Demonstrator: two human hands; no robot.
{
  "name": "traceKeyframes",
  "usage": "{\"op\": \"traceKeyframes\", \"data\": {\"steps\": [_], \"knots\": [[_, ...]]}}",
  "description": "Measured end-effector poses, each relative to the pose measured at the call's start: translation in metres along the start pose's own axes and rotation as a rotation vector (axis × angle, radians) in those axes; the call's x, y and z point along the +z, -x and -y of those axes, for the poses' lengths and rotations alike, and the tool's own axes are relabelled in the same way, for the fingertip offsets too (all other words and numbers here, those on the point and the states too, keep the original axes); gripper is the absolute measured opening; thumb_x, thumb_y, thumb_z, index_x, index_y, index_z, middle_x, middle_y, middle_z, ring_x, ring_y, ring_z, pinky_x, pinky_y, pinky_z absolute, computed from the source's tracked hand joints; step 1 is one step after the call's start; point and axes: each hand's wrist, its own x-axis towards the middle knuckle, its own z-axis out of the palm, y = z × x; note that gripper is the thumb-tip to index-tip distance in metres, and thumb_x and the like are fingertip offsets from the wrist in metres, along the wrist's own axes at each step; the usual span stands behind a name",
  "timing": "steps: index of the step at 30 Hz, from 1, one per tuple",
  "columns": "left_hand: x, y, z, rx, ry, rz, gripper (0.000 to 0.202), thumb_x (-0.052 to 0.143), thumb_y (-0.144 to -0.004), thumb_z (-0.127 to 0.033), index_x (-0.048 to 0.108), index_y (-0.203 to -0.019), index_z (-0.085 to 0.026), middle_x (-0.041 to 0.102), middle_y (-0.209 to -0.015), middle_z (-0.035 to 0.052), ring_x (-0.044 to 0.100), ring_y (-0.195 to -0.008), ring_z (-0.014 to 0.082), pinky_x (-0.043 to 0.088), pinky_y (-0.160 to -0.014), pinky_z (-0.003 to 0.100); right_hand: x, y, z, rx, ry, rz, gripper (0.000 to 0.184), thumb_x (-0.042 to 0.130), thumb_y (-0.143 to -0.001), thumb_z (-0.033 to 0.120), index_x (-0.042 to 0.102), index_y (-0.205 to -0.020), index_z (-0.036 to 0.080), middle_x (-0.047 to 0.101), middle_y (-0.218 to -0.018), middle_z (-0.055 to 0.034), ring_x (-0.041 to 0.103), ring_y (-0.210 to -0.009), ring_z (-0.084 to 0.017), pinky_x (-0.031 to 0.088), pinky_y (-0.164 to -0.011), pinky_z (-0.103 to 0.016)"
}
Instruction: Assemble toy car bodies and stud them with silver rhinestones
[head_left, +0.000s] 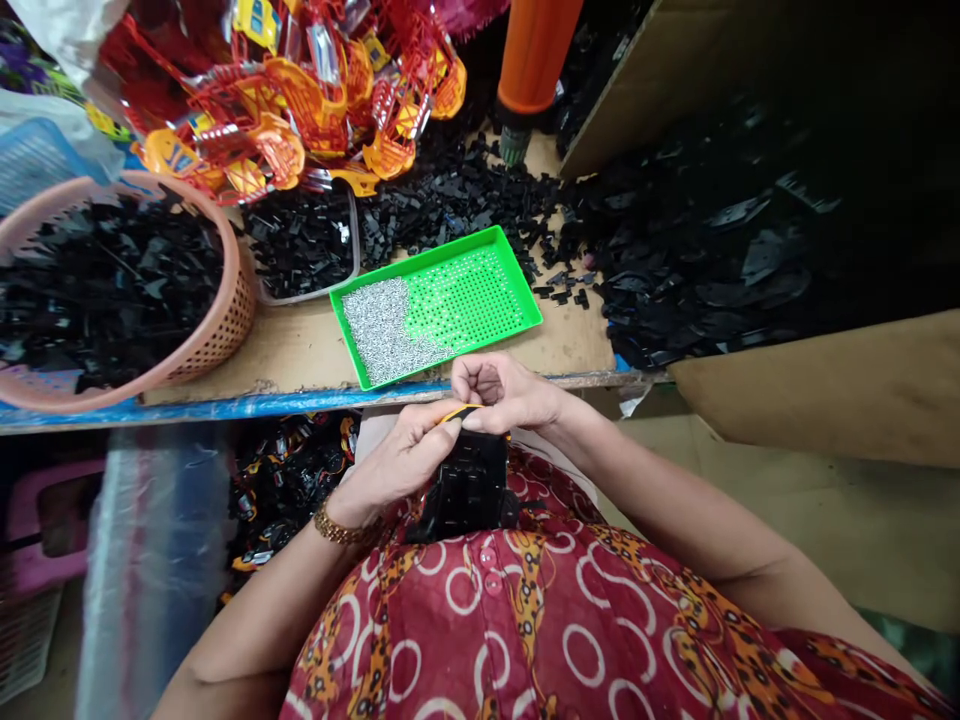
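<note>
Against my lap I have a toy car [469, 485], its black underside turned up and a thin orange edge showing at the far end. My left hand [409, 450] is closed on its left side, with the thumb lying on the underside near that far end. My right hand [510, 395] is also closed, its thumb pressing the far end beside the left thumb and the other fingers curled. Whether a small part sits between the right fingers is hidden. Just beyond my hands lies a green tray [525, 310] with many small silvery screws [382, 325] heaped at its left.
A peach basket [240, 290] of black parts stands left, beside a clear tub [356, 240] of black pieces. Orange-red car shells [300, 110] pile up behind. An orange-handled tool [536, 55] hangs above the bench. Cardboard [825, 390] borders black parts at right.
</note>
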Motion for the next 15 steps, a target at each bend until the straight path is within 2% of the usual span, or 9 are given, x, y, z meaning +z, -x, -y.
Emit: {"op": "traceKeyframes", "data": {"steps": [3,7,11,15], "knots": [[-0.006,-0.004,0.005,0.029,-0.034,0.001,0.030,0.045,-0.093,-0.038,0.061,-0.077,-0.018,0.053,-0.072,-0.0009,0.043,-0.069,0.0155,0.038,-0.067,0.028,0.003,0.000,-0.002,-0.041,-0.074,-0.052,0.038,0.088,-0.058,0.034,0.057,-0.072,0.018,0.051,-0.059,0.0093,0.040,-0.053,-0.005,0.025,-0.050,-0.021],[-0.005,-0.004,0.007,0.041,-0.021,-0.005,0.028,0.047,-0.093,-0.039,0.057,-0.075,-0.019,0.048,-0.071,-0.0021,0.041,-0.069,0.0147,0.037,-0.069,0.029,0.009,0.000,-0.011,-0.094,-0.154,-0.094,0.038,0.087,-0.062,0.037,0.056,-0.073,0.019,0.048,-0.058,0.0099,0.038,-0.052,-0.005,0.025,-0.050,-0.022],[0.002,-0.003,0.003,0.017,0.029,-0.074,0.025,0.048,-0.091,-0.035,0.057,-0.075,-0.018,0.045,-0.069,-0.0030,0.037,-0.067,0.0135,0.034,-0.066,0.028,0.010,-0.001,-0.018,-0.138,-0.141,-0.098,0.037,0.086,-0.063,0.039,0.056,-0.073,0.019,0.047,-0.059,0.0096,0.038,-0.052,-0.006,0.026,-0.050,-0.022],[0.008,-0.001,0.004,-0.021,0.098,-0.146,0.029,0.053,-0.087,-0.039,0.050,-0.066,-0.020,0.041,-0.063,-0.0031,0.034,-0.062,0.0127,0.030,-0.059,0.028,0.013,0.000,-0.015,-0.137,-0.096,-0.111,0.035,0.083,-0.066,0.039,0.054,-0.074,0.020,0.047,-0.061,0.0090,0.038,-0.053,-0.007,0.027,-0.052,-0.023]]}}
